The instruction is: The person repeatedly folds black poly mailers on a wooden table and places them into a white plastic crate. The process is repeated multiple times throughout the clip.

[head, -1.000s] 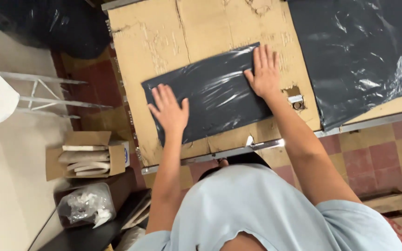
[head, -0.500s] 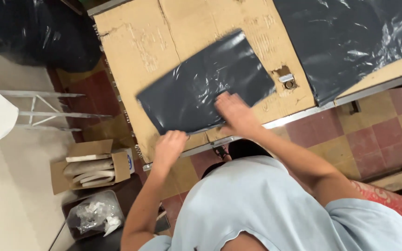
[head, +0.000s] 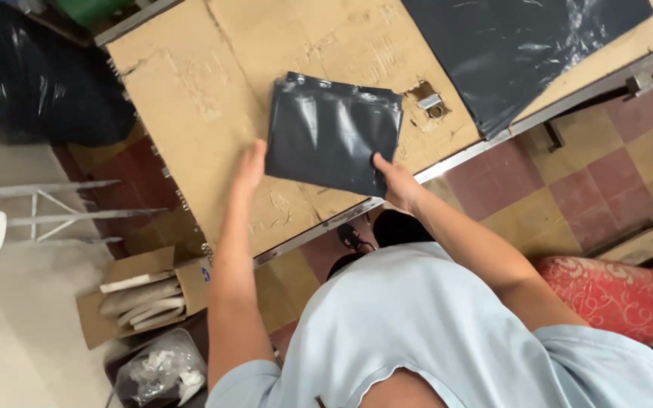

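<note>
The right hand [head: 396, 183] pinches the lower right corner of a folded black plastic bag [head: 334, 134], fingers closed on its edge. The left hand [head: 249, 166] lies flat and open against the bag's left edge, fingers stretched along it — touching, not gripping. The bag lies as a glossy, roughly square packet on the cardboard sheet [head: 190, 98] that covers the table, near the sheet's front edge and about midway along it. Its top edge shows a crumpled seam.

Just beside the bag's upper right corner the cardboard has a torn hole with a small metal fitting [head: 431, 103] showing through. Farther right, well apart from the hands, a larger sheet of black plastic [head: 523, 45] spreads over the far right part of the cardboard and reaches its front edge. A metal rail [head: 493, 143] runs along the table's front edge.

Below the table, on the person's left, an open cardboard box [head: 145, 298] holds pale folded items, and a clear bag of white scraps [head: 162, 374] sits near it. A large black sack [head: 32, 83] lies off the table's left edge — on the floor. A red patterned cushion [head: 621, 295] is on the right.
</note>
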